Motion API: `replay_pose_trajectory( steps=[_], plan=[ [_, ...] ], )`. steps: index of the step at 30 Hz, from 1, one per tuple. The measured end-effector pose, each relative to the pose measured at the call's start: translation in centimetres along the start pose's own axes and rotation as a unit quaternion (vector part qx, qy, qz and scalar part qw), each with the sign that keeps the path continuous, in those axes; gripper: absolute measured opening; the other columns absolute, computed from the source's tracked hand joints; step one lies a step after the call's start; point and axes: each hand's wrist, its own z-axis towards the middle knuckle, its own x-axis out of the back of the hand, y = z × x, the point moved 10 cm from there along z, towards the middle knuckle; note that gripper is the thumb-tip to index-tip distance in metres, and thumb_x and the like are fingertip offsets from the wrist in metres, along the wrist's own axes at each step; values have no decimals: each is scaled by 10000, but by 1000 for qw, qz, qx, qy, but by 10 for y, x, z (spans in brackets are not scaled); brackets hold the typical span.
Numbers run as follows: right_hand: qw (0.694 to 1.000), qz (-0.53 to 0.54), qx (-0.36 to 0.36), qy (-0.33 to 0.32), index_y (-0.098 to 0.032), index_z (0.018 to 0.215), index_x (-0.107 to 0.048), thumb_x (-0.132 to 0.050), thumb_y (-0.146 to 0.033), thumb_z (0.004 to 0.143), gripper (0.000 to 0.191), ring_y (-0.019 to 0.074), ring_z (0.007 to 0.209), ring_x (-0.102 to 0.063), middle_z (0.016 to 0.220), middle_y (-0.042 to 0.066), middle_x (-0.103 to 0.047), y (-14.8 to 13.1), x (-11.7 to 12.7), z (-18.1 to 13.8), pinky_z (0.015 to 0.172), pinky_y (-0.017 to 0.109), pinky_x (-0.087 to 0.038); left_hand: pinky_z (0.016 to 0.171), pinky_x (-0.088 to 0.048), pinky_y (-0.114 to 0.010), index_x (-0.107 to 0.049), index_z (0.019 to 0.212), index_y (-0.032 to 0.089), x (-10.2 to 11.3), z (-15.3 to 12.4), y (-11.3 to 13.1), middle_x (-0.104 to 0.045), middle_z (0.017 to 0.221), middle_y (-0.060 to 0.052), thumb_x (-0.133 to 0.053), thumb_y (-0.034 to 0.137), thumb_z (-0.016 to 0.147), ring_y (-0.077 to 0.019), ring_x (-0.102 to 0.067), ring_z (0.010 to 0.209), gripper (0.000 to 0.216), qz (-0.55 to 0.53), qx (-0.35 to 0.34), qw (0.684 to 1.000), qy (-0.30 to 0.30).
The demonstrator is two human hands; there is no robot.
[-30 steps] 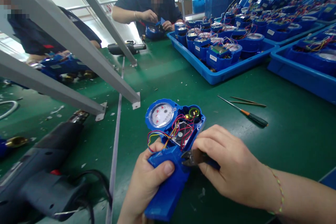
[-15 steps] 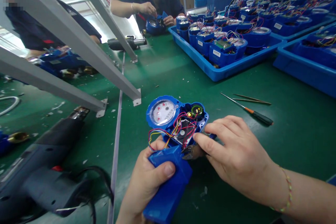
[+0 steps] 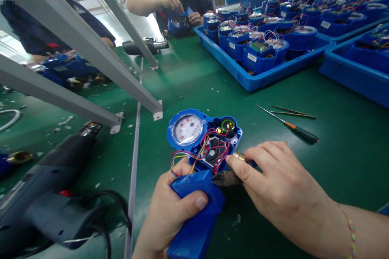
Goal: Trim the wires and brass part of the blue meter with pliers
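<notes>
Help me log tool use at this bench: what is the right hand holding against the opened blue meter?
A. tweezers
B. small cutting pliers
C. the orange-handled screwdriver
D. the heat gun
B: the right hand grips small cutting pliers whose tips point at the blue meter; the screwdriver lies apart on the mat.

Blue meter (image 3: 202, 135) — red, yellow wires (image 3: 194, 154) — on a green mat (image 3: 194, 85).

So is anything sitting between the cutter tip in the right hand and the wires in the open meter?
Nothing visible does. The right hand holds the cutters with the tip at the meter edge, just below the wires. The blue cover, gripped by the left hand, lies beside the tip, not across it.
</notes>
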Motion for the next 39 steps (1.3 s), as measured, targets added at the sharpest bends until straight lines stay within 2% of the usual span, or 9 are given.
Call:
replay_pose_trajectory(
  steps=[11,16,20,25,28,35,39],
  plan=[
    [998,35,-44,5,-148,1201,-607,-433,-107,960,300,233,750,-484,842,56,-580,2,-4,0,702,402,-370,435,-447,-168,-546,611,159,-6,4,15,-565,629,29,-927,397,514,-84,-506,492,459,12,-47,999,16],
    [998,44,-55,8,-158,1185,-619,-438,-113,958,293,236,744,-492,832,52,-590,5,-5,1,676,396,-374,449,-467,-170,-549,633,158,-4,2,12,-581,642,25,-931,391,513,-88,-529,507,464,4,-47,999,24],
    [995,74,-66,-17,-181,1180,-625,-477,-119,939,290,234,747,-510,831,41,-590,8,-10,3,674,401,-408,458,-469,-157,-547,640,157,-3,3,10,-574,649,37,-930,387,523,-79,-533,516,462,-3,-54,998,15],
    [988,107,-84,-65,-217,1298,-551,-451,-144,940,379,243,838,-532,947,48,-596,11,-18,0,739,446,-455,484,-499,-179,-560,681,172,2,7,5,-614,678,37,-942,380,495,-100,-573,541,473,-35,-57,997,28],
    [989,109,-85,-60,-209,1343,-515,-435,-133,929,428,246,879,-533,1014,69,-591,12,-15,0,757,463,-474,517,-520,-198,-562,694,171,3,8,-1,-648,678,22,-955,388,460,-120,-605,560,506,-44,-47,997,36],
    [986,122,-89,-72,-207,1338,-515,-463,-138,903,444,247,898,-541,1051,71,-592,13,-14,-1,768,487,-512,540,-537,-219,-574,715,170,5,9,-3,-702,691,0,-976,418,327,-180,-678,601,611,-71,-40,995,62],
    [985,108,-100,-88,-210,1353,-502,-438,-144,919,444,255,915,-538,1067,74,-588,16,-16,-1,778,498,-508,528,-543,-228,-562,736,174,3,11,-6,-712,654,-7,-978,410,334,-189,-685,563,625,-81,-30,995,45]
  ],
)
